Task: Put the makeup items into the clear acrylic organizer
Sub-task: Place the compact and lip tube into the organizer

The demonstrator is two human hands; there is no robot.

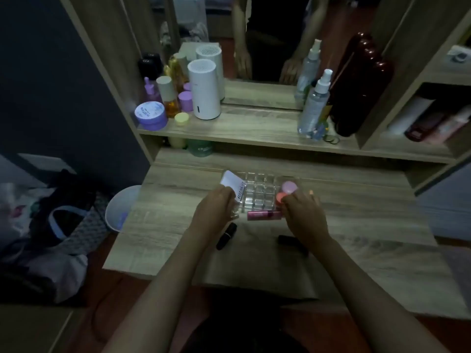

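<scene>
The clear acrylic organizer [258,193] sits mid-desk, its grid cells mostly bare. My left hand [216,212] grips a white tube [233,183] at the organizer's left edge, tilted up. My right hand [304,212] rests at the right end, fingers touching an orange-capped jar [279,197], with a purple-lidded jar [289,187] just behind it. A pink lip gloss tube [263,215] lies flat in front of the organizer, its right end under my fingers. A black lipstick [226,236] lies near my left wrist, and a dark tube [290,242] lies under my right wrist.
The raised shelf [254,128] holds a purple tub [151,115], bottles, a white cylinder [204,90], two spray bottles [314,105] and a dark bottle [359,85]. A mirror stands behind. A pale bin [119,208] and bags lie on the floor to the left.
</scene>
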